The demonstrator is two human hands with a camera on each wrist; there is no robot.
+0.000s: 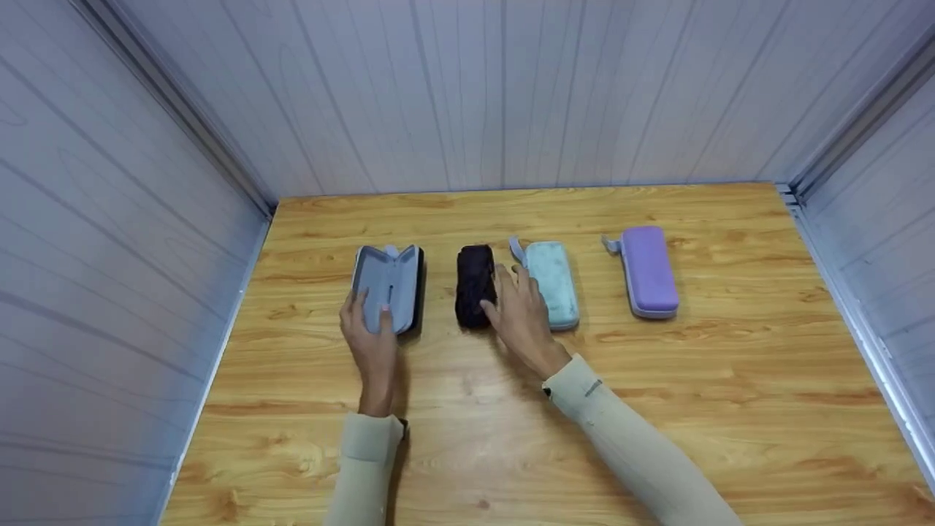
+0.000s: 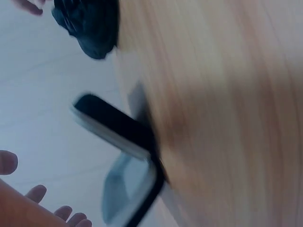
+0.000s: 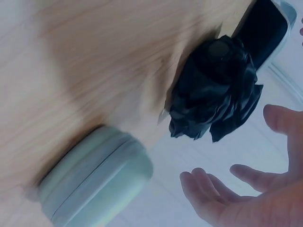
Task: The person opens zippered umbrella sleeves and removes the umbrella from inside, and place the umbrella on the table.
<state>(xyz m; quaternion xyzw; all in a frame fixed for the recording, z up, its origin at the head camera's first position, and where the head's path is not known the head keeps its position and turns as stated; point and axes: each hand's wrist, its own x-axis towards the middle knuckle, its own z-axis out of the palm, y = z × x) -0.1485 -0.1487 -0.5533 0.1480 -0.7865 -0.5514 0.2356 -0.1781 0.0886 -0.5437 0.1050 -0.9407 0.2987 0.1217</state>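
An unzipped case (image 1: 376, 274) with grey lining and a black outside lies spread open at the left of the table. Over its near end hovers my left hand (image 1: 371, 351), fingers apart; the left wrist view shows it away from the case (image 2: 111, 125). A bundle in crumpled black plastic (image 1: 475, 281) rests at the middle. My right hand (image 1: 522, 314) reaches between this bundle and a mint green zip case (image 1: 556, 281). In the right wrist view, its fingers are loosely spread and apart from the black bundle (image 3: 213, 90).
A purple zip case (image 1: 648, 270) with a grey strap lies to the right of the mint one. The wooden table (image 1: 467, 438) is bounded by pale panel walls (image 1: 504, 95) at the back and both sides.
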